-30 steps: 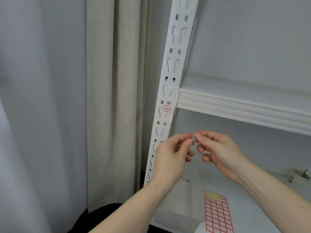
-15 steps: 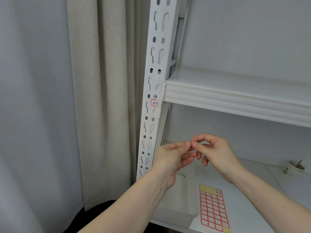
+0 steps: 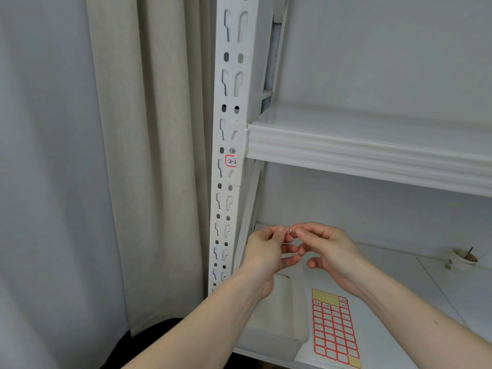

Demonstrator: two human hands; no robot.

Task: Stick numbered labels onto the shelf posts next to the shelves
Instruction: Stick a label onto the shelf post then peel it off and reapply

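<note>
Hands dropped lower since second ago, post label 2-2 (image 3: 231, 161) stuck below shelf (image 3: 367, 153). Left hand (image 3: 266, 251) and right hand (image 3: 326, 249) both pinch tiny label (image 3: 290, 230) between fingertips, near post (image 3: 229, 155). Looks mid-peel, sheet (image 3: 334, 331) lying on lower shelf.

A person's left hand (image 3: 269, 251) and right hand (image 3: 326, 251) meet fingertip to fingertip in front of a white shelf post (image 3: 229, 155), pinching between them a tiny label (image 3: 290, 230) — too small to read. Above the hands, a red-bordered sticker (image 3: 230, 161) marked "2-2" sits on the post, just beside the upper shelf (image 3: 372, 155). Below the right wrist, a sheet of red-framed labels (image 3: 334, 334) lies flat on the lower shelf (image 3: 399, 328). Left of the hands hangs a beige curtain (image 3: 149, 155); far to their right stands a small cup (image 3: 464, 258).
</note>
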